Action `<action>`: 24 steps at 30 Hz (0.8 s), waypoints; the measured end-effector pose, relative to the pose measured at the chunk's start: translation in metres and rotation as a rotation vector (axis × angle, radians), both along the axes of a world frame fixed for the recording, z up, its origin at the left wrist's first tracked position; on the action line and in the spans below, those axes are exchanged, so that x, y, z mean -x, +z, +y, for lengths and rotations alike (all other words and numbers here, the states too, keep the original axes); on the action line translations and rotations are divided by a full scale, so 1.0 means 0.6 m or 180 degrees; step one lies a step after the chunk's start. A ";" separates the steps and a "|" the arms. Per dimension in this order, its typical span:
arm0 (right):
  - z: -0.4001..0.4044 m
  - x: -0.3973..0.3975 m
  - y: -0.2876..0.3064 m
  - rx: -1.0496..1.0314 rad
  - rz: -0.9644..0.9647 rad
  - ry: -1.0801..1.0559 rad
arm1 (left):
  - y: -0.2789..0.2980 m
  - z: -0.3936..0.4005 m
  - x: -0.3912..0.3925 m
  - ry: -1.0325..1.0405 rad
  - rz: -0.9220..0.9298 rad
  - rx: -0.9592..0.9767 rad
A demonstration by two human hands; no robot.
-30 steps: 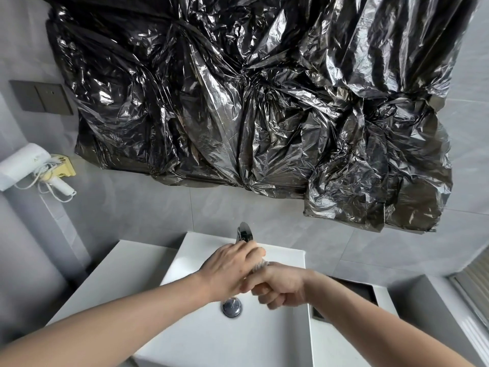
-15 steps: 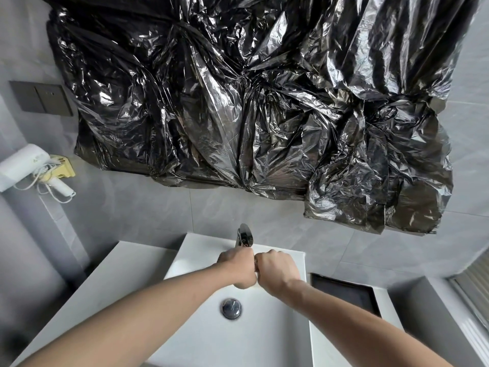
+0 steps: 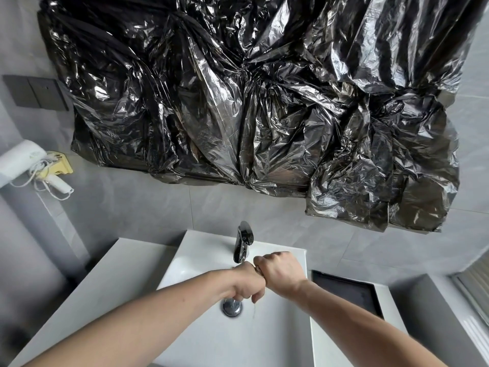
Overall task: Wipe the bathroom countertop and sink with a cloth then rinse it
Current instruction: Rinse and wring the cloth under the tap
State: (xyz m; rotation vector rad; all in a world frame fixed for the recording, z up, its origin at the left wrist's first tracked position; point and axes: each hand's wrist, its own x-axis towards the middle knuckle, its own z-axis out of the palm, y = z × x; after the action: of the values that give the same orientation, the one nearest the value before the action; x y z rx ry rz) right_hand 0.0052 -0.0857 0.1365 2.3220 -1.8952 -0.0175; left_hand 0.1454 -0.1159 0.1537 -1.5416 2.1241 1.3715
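Over the white square sink (image 3: 275,335), my left hand (image 3: 244,283) and my right hand (image 3: 279,272) are clenched fist against fist, both gripping a small cloth (image 3: 260,272) of which only a sliver shows between them. A thin thread of water drips from my left fist toward the basin. The chrome faucet (image 3: 243,243) stands just behind my hands, and the round metal drain (image 3: 232,307) lies right below my left fist.
White countertop (image 3: 87,303) extends left of the sink; a dark rectangular tray (image 3: 349,292) sits on the counter at right. Crumpled black plastic sheeting (image 3: 238,102) covers the wall above. A white hair dryer (image 3: 23,162) hangs on the left wall.
My hands went from overlapping low over the drain to two fists pressed side by side nearer the faucet, wringing the cloth; the left fist has rolled downward and water now drips.
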 end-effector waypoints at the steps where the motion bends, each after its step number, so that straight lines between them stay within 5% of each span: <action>1: 0.001 0.001 -0.003 -0.0005 0.0008 0.0014 | 0.001 0.002 -0.001 -0.0016 0.0011 -0.0015; 11: -0.006 0.009 0.006 0.0322 -0.0261 -0.0274 | 0.022 0.000 -0.009 -0.0014 0.0379 0.0855; 16: 0.006 0.010 0.028 -0.0066 -0.1485 -0.0899 | 0.063 0.013 -0.047 -0.0039 0.0606 0.1751; 24: 0.095 0.004 0.079 -0.0543 -0.3471 -0.0357 | 0.066 0.038 -0.093 -0.0032 0.1664 0.2349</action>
State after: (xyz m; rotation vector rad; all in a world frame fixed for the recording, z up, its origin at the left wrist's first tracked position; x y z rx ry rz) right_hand 0.0029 -0.0286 0.1839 2.5493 -2.4770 1.3722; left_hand 0.2010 -0.0930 0.1935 -1.4651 3.2212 1.1252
